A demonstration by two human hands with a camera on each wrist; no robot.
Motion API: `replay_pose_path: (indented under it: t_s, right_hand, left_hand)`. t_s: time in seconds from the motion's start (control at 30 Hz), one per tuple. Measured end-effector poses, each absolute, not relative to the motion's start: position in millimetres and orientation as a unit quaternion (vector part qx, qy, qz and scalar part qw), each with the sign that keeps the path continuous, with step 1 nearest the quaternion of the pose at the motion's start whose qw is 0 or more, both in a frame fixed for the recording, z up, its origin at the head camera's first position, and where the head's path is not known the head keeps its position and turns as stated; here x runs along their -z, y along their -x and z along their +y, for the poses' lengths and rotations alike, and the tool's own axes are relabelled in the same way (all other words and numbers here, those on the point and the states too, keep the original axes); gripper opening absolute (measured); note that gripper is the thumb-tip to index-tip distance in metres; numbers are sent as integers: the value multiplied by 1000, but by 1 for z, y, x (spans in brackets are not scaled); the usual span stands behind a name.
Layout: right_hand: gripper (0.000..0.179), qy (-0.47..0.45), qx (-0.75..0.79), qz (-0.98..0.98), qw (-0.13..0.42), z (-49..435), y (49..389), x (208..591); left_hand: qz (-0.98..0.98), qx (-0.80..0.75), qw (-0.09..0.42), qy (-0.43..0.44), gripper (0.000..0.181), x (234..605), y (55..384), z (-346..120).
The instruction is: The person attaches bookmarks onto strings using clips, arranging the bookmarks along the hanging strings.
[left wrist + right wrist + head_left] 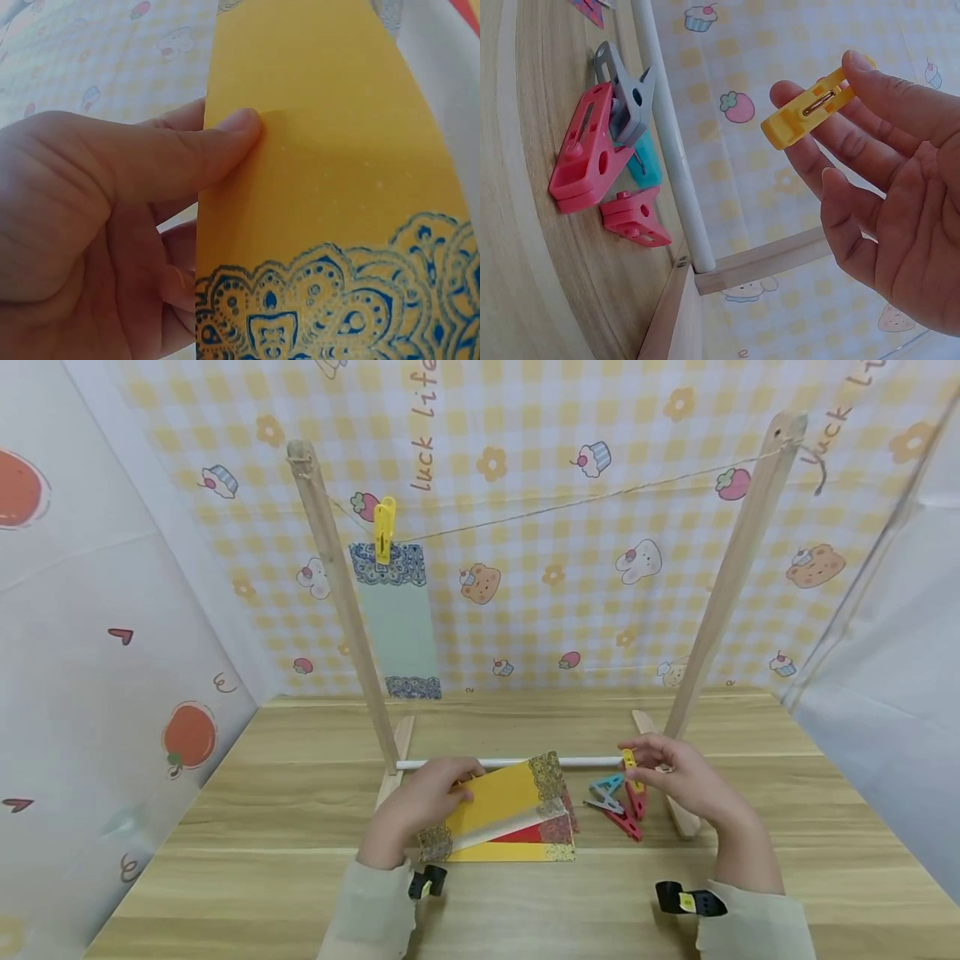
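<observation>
Lettering on the checked backdrop cloth (525, 618): "luck life", running sideways up the cloth; repeated at upper right, cut off by the picture edge. Left hand (433, 789) grasping the upper yellow card (495, 797), thumb on its face, other fingers behind. Card lies over a red card (517, 835) and a lower yellow card (510, 852), near the desk (525, 910) middle; long axis slanting, patterned right end higher in the head view. Right hand (678, 777) pinching a yellow clothespin (810, 109) by one end; it stands near upright in the head view, above red, grey and turquoise clothespins (592, 150). Pale green card (402, 631) hangs lengthwise downward from the string (525, 515), near the left post, under another yellow clip (384, 531).
</observation>
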State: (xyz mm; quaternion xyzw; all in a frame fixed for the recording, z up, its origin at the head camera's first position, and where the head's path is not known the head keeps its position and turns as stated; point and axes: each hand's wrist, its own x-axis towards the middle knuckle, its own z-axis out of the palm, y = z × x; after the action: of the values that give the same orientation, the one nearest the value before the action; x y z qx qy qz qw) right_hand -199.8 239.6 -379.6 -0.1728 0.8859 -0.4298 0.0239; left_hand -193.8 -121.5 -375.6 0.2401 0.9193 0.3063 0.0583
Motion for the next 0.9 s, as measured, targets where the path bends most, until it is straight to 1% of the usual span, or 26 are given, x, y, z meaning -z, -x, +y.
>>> replay_pose_path:
  t_s: [0.23, 0.43, 0.6, 0.9]
  right_hand:
    - [39, 173, 421, 890, 1, 234, 197, 373]
    - [38, 183, 412, 892, -18, 230, 196, 368]
    - [37, 190, 417, 888, -20, 227, 195, 365]
    - [38, 201, 424, 882, -43, 222, 193, 359]
  left_hand:
    - [921, -305, 32, -238, 21, 366, 188, -124]
    - [923, -301, 10, -239, 24, 356, 183, -126]
    - [921, -305, -4, -241, 26, 351, 180, -127]
    - [922, -299, -22, -246, 24, 347, 179, -128]
